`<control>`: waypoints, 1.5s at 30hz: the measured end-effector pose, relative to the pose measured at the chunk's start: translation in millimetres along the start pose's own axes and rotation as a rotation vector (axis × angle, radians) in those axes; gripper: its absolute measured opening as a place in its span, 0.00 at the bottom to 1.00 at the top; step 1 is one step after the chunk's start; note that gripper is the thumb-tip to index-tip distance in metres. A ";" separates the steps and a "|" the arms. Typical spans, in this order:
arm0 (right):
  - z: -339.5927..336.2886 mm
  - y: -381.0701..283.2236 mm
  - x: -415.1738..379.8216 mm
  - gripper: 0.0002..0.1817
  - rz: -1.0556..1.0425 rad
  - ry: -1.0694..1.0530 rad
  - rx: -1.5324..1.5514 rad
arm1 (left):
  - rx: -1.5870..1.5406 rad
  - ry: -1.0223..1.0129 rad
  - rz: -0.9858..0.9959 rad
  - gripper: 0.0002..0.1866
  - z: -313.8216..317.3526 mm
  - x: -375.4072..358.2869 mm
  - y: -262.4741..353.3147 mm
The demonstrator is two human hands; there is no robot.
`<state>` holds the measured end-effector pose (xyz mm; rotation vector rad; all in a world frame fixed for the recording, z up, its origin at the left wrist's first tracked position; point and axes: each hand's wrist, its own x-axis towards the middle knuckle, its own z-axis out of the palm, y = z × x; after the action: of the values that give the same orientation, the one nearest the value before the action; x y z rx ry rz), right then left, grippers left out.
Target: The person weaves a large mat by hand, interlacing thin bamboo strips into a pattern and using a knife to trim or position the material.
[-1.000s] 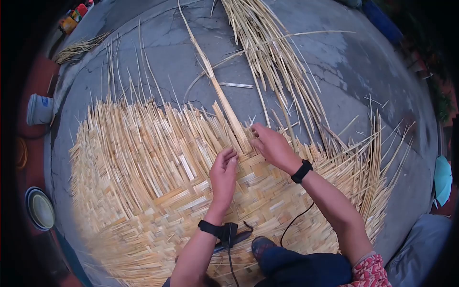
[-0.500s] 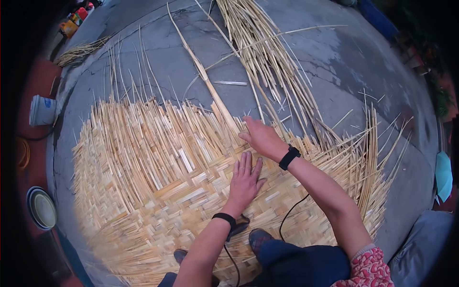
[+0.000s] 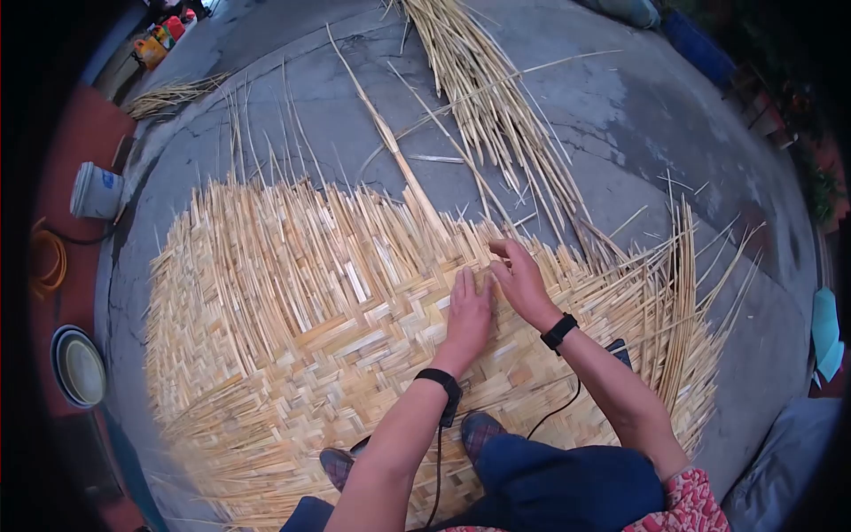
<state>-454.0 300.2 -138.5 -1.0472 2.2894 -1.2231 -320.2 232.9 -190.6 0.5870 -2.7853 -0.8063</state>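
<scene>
A large woven mat of flat, pale strips [image 3: 355, 372] that look like split bamboo or cane lies under me. Its far edge ends in long loose strips. My left hand [image 3: 470, 315] presses on the weave near the mat's middle, fingers stretched forward. Close beside it on the right, my right hand [image 3: 525, 285] is at the far woven edge, fingers and thumb curled in; whatever they hold is hidden. One long split strip [image 3: 399, 164] runs from the mat's far edge out over the concrete. Both wrists wear black bands, and my shoes stand on the mat.
A thick bundle of strips [image 3: 492, 106] lies on the concrete beyond the mat. More loose strips [image 3: 683, 310] fan out at the right. On the left are a white bucket [image 3: 96, 191], an orange hose [image 3: 49, 262] and basins [image 3: 81, 368]. Black cables trail by my legs.
My right hand has moved right and slightly nearer, its fingers curling more. My left hand has shifted right and forward, closer to the right. The view has turned slightly.
</scene>
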 end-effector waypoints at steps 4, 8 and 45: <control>-5.5 3.6 -19.3 0.18 0.029 -0.014 0.011 | 0.044 -0.031 -0.021 0.40 4.1 0.0 -3.5; -5.1 5.4 -17.6 0.17 0.063 0.040 0.152 | 0.015 -0.135 0.007 0.42 -10.9 2.5 -9.8; -5.3 -61.3 -108.8 0.06 -0.581 -0.754 -0.283 | -0.034 0.264 0.169 0.16 -112.0 -220.4 51.4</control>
<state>-356.8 361.9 -89.9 -1.9596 1.6227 -0.4938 -106.0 312.3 -83.1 0.4120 -2.5343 -0.6842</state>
